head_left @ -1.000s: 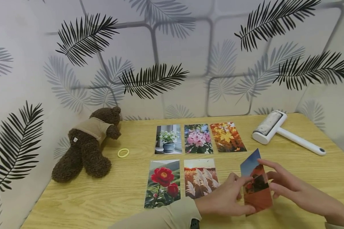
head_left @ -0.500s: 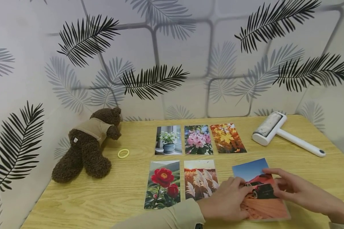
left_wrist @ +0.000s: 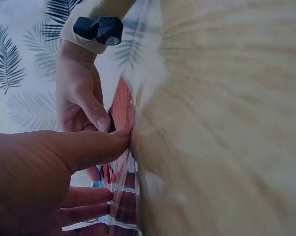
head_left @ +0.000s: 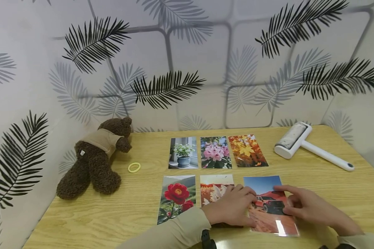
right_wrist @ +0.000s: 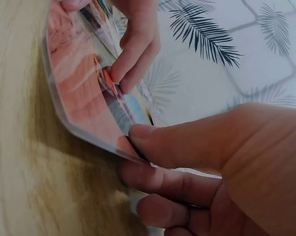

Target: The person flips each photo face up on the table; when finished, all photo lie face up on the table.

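A glossy photo card of a red pickup truck in a desert (head_left: pixel 275 221) is held low over the table, its right side raised in the right wrist view. My right hand (head_left: pixel 313 207) pinches its right edge, thumb on top and a finger beneath. My left hand (head_left: pixel 232 205) holds the left edge, thumb near the front corner (left_wrist: pixel 121 135) and fingers farther up. The left hand partly covers a photo of pale plume grass (head_left: pixel 208 190). Left of that lies a red flower photo (head_left: pixel 176 193), partly behind the left sleeve.
Behind lie photos of a potted plant (head_left: pixel 183 154), pink blossoms (head_left: pixel 215 152) and autumn leaves (head_left: pixel 247 150). A white lint roller (head_left: pixel 311 145) lies at the back right. A brown teddy bear (head_left: pixel 96 159) and a yellow ring (head_left: pixel 134 167) are on the left.
The truck card was tilted up between both hands. It has come down, turned to face up and shifted left beside the plume grass photo. Both hands moved with it.
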Action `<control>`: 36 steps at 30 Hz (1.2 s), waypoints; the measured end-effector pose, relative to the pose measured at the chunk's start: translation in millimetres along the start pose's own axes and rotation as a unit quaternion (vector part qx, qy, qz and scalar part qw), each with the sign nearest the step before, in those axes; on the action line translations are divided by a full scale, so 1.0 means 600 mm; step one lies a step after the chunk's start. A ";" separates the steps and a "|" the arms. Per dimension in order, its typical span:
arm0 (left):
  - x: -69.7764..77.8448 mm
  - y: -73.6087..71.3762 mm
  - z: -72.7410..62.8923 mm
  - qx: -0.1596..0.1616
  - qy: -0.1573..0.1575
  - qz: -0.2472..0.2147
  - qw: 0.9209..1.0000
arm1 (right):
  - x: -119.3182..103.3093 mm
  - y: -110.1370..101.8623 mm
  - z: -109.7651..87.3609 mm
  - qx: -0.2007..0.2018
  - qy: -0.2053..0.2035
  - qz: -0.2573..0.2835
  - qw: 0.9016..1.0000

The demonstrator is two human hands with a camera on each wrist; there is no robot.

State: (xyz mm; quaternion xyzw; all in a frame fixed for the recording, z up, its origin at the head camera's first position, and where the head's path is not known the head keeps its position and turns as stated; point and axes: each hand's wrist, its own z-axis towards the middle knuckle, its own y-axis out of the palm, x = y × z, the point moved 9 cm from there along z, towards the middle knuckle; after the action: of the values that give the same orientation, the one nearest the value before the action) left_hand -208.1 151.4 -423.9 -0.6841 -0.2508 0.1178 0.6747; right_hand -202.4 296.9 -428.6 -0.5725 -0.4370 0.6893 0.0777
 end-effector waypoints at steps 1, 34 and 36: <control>-0.003 -0.001 -0.001 -0.001 0.001 -0.003 1.000 | -0.001 0.001 0.003 0.001 -0.005 -0.002 1.000; -0.032 -0.009 -0.055 0.030 0.007 -0.080 0.996 | -0.028 0.002 0.039 0.092 -0.058 -0.002 0.994; -0.045 -0.015 -0.075 0.044 0.002 -0.106 0.993 | -0.027 0.002 0.040 0.088 -0.054 -0.009 0.995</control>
State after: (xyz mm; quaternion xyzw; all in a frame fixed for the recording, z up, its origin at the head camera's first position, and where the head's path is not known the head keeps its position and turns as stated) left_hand -209.9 98.5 -416.7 -0.6239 -0.3154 0.0554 0.7129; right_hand -217.3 273.8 -418.8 -0.5214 -0.3836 0.7542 0.1102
